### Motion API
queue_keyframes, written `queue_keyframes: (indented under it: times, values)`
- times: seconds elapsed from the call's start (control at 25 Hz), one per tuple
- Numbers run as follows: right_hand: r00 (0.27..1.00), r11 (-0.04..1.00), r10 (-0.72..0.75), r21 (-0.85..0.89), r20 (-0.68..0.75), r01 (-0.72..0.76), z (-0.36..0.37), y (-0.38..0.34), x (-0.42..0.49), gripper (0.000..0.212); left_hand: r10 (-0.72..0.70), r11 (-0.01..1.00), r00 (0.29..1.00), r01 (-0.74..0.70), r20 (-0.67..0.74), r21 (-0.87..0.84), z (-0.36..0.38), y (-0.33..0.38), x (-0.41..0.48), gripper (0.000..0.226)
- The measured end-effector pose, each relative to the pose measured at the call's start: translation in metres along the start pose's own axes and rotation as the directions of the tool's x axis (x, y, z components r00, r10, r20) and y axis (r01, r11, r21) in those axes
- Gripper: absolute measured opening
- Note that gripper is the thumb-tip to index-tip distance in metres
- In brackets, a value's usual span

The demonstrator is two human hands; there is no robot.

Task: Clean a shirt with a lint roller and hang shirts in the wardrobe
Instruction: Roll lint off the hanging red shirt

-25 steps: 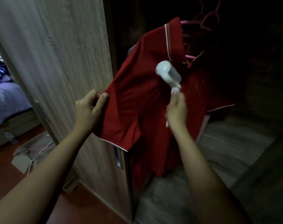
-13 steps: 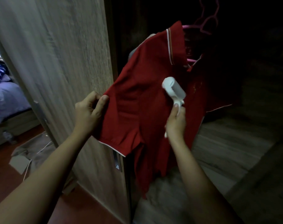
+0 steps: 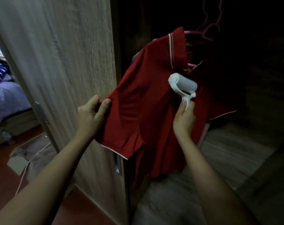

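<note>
In the head view, the red shirt (image 3: 147, 114) hangs at centre frame on a pink hanger (image 3: 201, 32), in the wardrobe (image 3: 251, 62) opening just right of the door (image 3: 65, 62). Hanging it there probably frees both hands for cleaning. The left hand (image 3: 91, 114), left of centre, pinches the sleeve's upper edge between thumb and curled fingers and draws it toward the door, likely to stretch the cloth flat and taut. The right hand (image 3: 184, 117) has its fingers wrapped round the handle of the white roller (image 3: 182, 84), thumb laid along it for control. The drum appears to lie against the chest just below the collar, right of centre. The wardrobe's depths, upper right, are too dark to read.
</note>
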State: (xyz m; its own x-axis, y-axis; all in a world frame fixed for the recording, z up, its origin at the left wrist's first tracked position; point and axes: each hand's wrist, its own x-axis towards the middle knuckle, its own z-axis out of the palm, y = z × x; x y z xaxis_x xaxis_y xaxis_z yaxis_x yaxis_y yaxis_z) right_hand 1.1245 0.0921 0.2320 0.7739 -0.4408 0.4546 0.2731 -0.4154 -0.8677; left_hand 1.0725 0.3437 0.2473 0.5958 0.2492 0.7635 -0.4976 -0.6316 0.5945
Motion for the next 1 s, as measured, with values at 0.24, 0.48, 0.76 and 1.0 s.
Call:
queue_keyframes:
  times: [0.24, 0.48, 0.76, 1.0]
  values:
    - [0.848, 0.892, 0.314, -0.438, 0.427, -0.110, 0.026, 0.115, -0.122, 0.041, -0.005, 1.000, 0.999, 0.005, 0.039, -0.012, -0.003, 0.003, 0.002, 0.031]
    - [0.829, 0.829, 0.426, -0.524, 0.362, -0.197, -0.012, 0.131, -0.144, 0.047, -0.024, 0.999, 0.998, 0.026, 0.053, -0.041, -0.004, 0.006, 0.001, 0.037]
    - [0.967, 0.875, 0.234, -0.456, 0.100, -0.165, -0.091, 0.066, -0.120, 0.038, 0.110, 0.992, 0.976, -0.096, 0.186, -0.083, 0.007, 0.038, -0.071, 0.037]
    - [0.947, 0.772, 0.300, -0.553, -0.117, -0.313, -0.163, 0.052, -0.198, 0.034, 0.398, 0.915, 0.826, -0.328, 0.400, -0.235, 0.025, 0.055, -0.129, 0.032]
